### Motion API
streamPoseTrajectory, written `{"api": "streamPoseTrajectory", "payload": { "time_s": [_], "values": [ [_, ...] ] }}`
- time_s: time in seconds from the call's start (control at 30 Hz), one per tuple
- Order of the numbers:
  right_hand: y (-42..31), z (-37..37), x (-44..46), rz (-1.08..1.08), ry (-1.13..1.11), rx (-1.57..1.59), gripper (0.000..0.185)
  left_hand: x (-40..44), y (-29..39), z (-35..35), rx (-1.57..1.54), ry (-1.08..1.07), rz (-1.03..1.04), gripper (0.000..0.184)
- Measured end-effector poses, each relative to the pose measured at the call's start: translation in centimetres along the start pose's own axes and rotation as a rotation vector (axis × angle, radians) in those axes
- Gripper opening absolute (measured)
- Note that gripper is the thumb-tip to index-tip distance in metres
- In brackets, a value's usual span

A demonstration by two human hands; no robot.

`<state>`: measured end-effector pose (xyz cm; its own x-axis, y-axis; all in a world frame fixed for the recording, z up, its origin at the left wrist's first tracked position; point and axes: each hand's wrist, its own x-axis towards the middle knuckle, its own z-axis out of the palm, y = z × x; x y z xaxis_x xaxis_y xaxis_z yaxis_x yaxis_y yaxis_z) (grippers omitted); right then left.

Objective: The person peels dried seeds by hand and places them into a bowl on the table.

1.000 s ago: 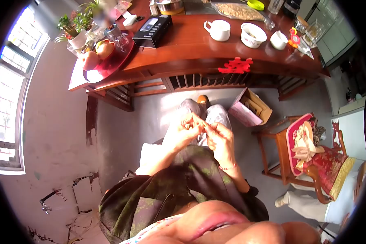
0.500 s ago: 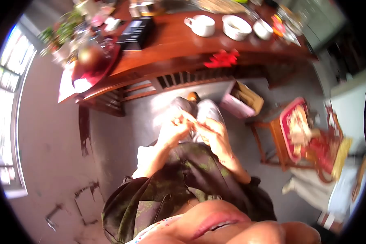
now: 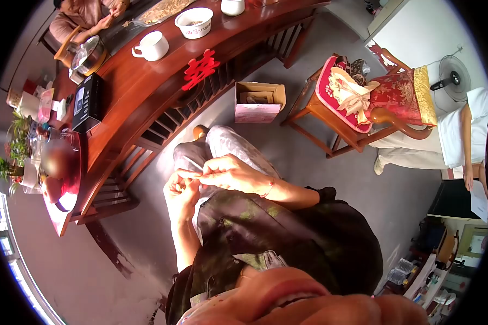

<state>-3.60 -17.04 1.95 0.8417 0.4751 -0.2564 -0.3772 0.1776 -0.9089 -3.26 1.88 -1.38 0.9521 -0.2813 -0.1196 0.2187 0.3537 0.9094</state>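
Observation:
Above my lap, my left hand (image 3: 181,192) and my right hand (image 3: 228,173) meet at the fingertips. Both are closed, thumbs against bent fingers. Whatever is pinched there, if anything, is too small to make out. My right wrist wears a thin red string (image 3: 268,188). Below the hands are my grey patterned trousers (image 3: 238,143) and a dark green jacket (image 3: 276,227).
Ahead curves a red wooden table (image 3: 116,92) with a white mug (image 3: 153,46), a white bowl (image 3: 194,23) and a black box (image 3: 88,103). A pink carton (image 3: 255,114) stands on the floor beside a cushioned wooden chair (image 3: 341,127). Two other people (image 3: 84,19) are nearby.
My view has swung right, bringing the fan, the chair and two people into sight. Both hands remain together at the fingertips, with the right forearm now lying more sideways.

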Motion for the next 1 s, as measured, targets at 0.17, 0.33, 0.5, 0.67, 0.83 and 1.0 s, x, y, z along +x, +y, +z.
{"api": "streamPoseTrajectory", "payload": {
  "time_s": [0.17,0.33,0.5,0.67,0.83,1.0],
  "values": [
    [-0.1,0.3,0.1,0.023,-0.042,0.162,0.016,0.1,-0.1,0.4,-0.154,0.052,-0.059,0.009],
    [0.5,-0.1,0.4,0.033,-0.071,0.21,0.018,0.2,-0.2,0.5,-0.164,0.066,-0.015,0.008],
    [0.8,0.1,0.5,0.092,-0.043,0.25,0.017,-0.1,1.0,0.6,0.147,0.066,0.108,0.005],
    [0.0,0.9,0.4,0.073,-0.012,0.107,0.017,-0.6,1.4,0.3,0.154,0.065,0.079,0.008],
    [0.8,1.3,1.0,-0.212,0.081,-0.33,0.012,-0.4,0.6,0.0,0.127,0.091,0.088,0.005],
    [1.2,2.1,1.2,-0.422,0.298,-0.628,0.016,-0.2,0.8,1.2,0.097,0.159,0.108,0.004]
  ]
}}
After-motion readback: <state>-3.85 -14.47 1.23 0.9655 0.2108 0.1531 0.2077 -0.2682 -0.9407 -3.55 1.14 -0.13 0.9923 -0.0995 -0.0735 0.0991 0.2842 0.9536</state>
